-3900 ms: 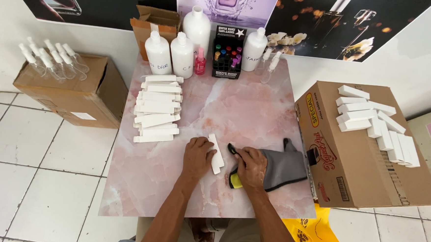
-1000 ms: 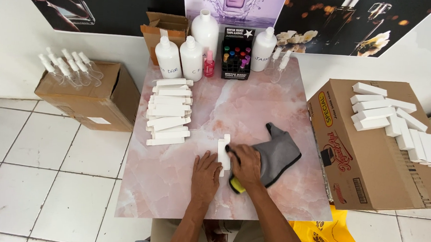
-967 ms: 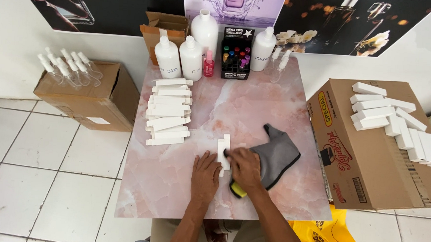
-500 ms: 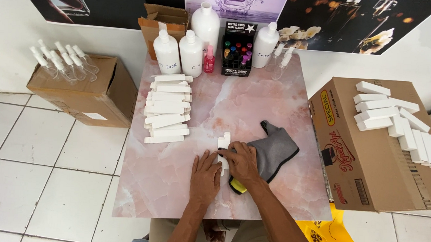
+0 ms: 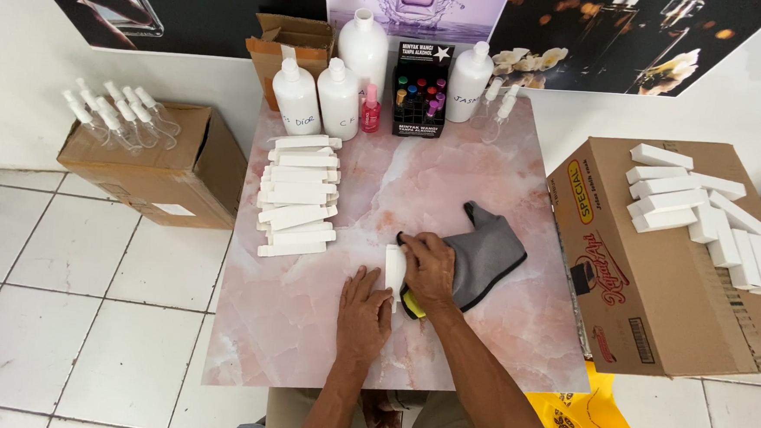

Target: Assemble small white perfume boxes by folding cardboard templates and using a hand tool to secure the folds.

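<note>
Pressing flat, your left hand [image 5: 363,316] lies open on the pink marble table [image 5: 304,340], fingertips touching a small white box [image 5: 393,270]. Your right hand [image 5: 428,269] is closed around a yellow-and-black tool [image 5: 410,306], beside the grey cloth [image 5: 482,256].

The right hand [image 5: 430,269] covers most of a yellow-and-black tool [image 5: 411,306]; what kind, I cannot tell. It also hides the grey cloth's [image 5: 482,256] left edge.

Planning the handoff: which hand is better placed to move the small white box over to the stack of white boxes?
Left, probably. The left hand already touches the small white box and lies on the stack's side; the right hand grips a yellow-and-black tool.
</note>
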